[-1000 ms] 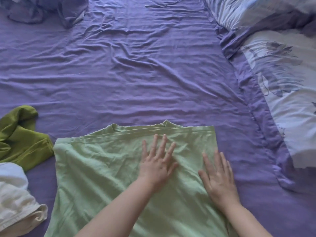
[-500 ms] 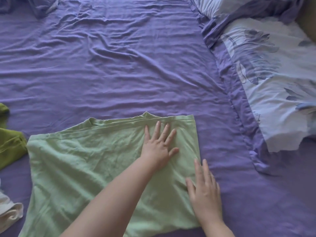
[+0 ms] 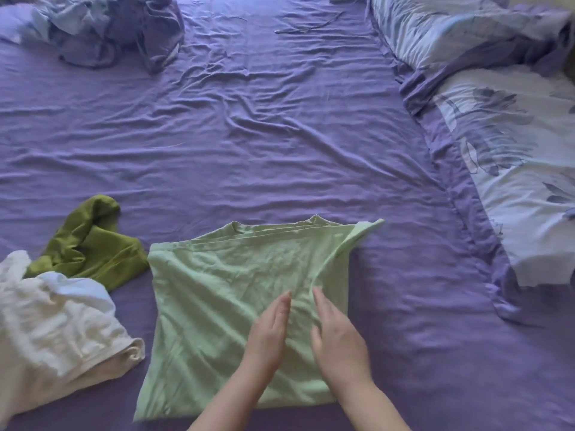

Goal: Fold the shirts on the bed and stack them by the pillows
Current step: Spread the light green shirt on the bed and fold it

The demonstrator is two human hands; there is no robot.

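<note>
A light green shirt (image 3: 217,290) lies spread on the purple bed sheet (image 3: 249,119) close in front of me. My right hand (image 3: 339,340) pinches the shirt's right side, and that edge is lifted off the bed and drawn in towards the middle. Just left of it, my left hand (image 3: 270,331) rests on the shirt with straight fingers, holding nothing. An olive green shirt (image 3: 93,250) lies crumpled to the left. A white shirt (image 3: 53,321) is bunched at the near left.
Floral pillows (image 3: 513,135) line the right side of the bed. Crumpled purple bedding (image 3: 109,29) sits at the far left corner. A thin cord (image 3: 311,26) lies on the sheet at the far end.
Both hands lay flat on the shirt before. Now my right hand has taken hold of the right edge and lifted it inward, and my left hand has slid back beside it.
</note>
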